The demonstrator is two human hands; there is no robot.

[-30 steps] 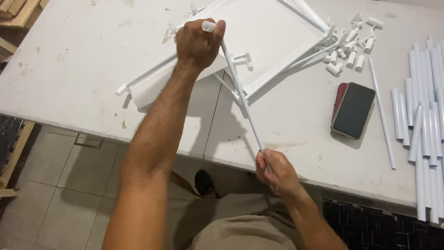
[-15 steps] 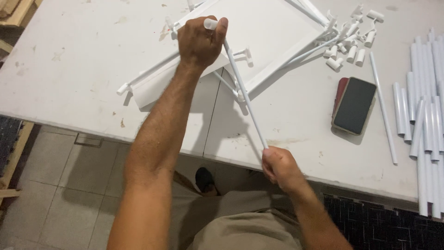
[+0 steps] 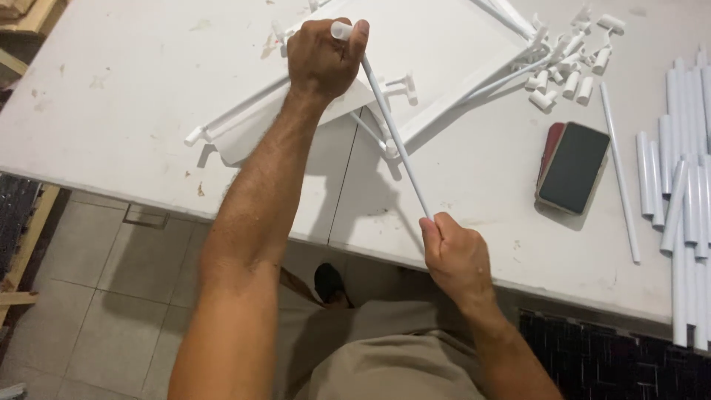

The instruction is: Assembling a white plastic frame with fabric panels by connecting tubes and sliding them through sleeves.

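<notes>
The white surface (image 3: 133, 141) fills the upper part of the view, scuffed and marked, with a seam running down its near half; below its edge lies a tiled floor (image 3: 111, 296). On the surface rests a flat white panel (image 3: 444, 52), tilted, with thin white rods fixed along its edges and small connectors at its corners. At the right edge lies a row of white tubes (image 3: 685, 185), side by side and roughly parallel, and one thinner rod (image 3: 618, 170) lies alone between them and a dark phone (image 3: 574, 167), which sits on a reddish case. Near the panel's far right corner is a scatter of small white connector pieces (image 3: 570, 78).

A long white rod (image 3: 392, 133) slants from the panel down toward the near edge of the surface. The left hand (image 3: 322, 59) is clenched around its upper end, above the panel, with the rod's tip showing beside the thumb. The right hand (image 3: 455, 255) grips its lower end, fingers closed on it, just past the surface's near edge.
</notes>
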